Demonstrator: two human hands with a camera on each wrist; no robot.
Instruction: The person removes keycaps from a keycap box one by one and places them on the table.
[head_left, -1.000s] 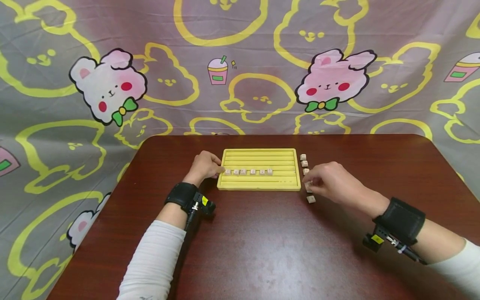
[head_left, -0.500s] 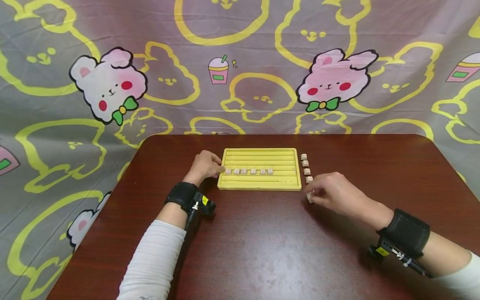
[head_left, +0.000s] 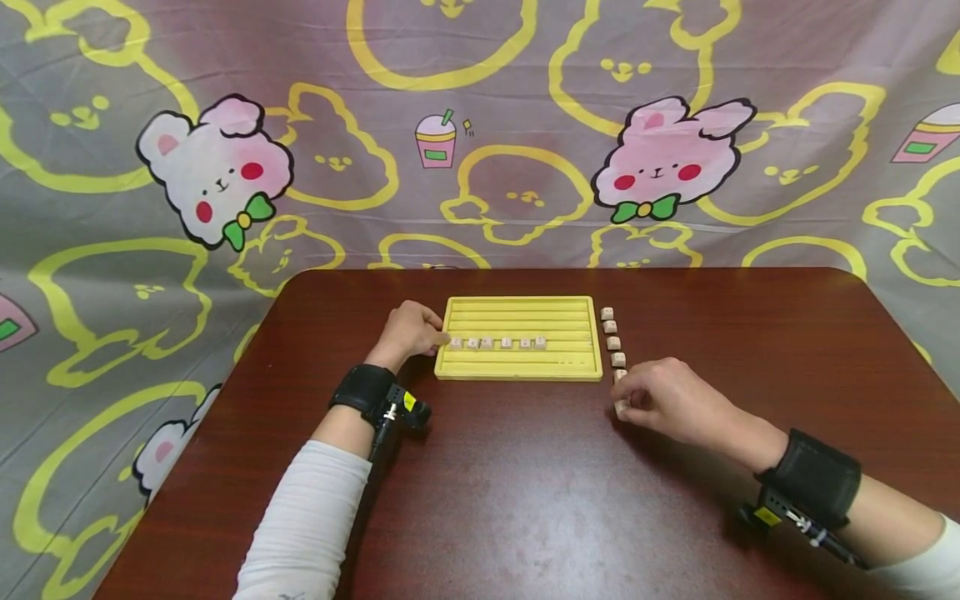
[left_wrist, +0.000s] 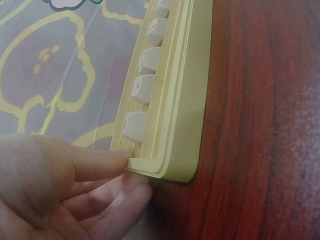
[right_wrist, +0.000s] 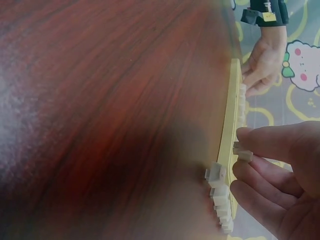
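Note:
My left hand (head_left: 408,331) grips the left edge of a yellow ridged tray (head_left: 517,372), thumb on top and fingers underneath in the left wrist view. Along one groove of the tray stand several pale keycaps (head_left: 506,342); one with an X-like mark (left_wrist: 143,89) shows up close. To the right of the tray, my right hand (head_left: 671,402) pinches a single keycap (right_wrist: 243,154) between thumb and fingertips. It is at the near end of a line of loose keycaps (head_left: 613,342) on the table, and the fingers partly cover it in the head view.
The brown table (head_left: 495,483) reaches back to a patterned curtain (head_left: 517,125). Both wrists wear black straps with small cameras, the left strap (head_left: 367,396) close to the table in front of the tray.
My right hand has moved down the line toward me and now pinches the nearest keycap. Keycaps it covered before now show behind it. My left hand and the tray stay put.

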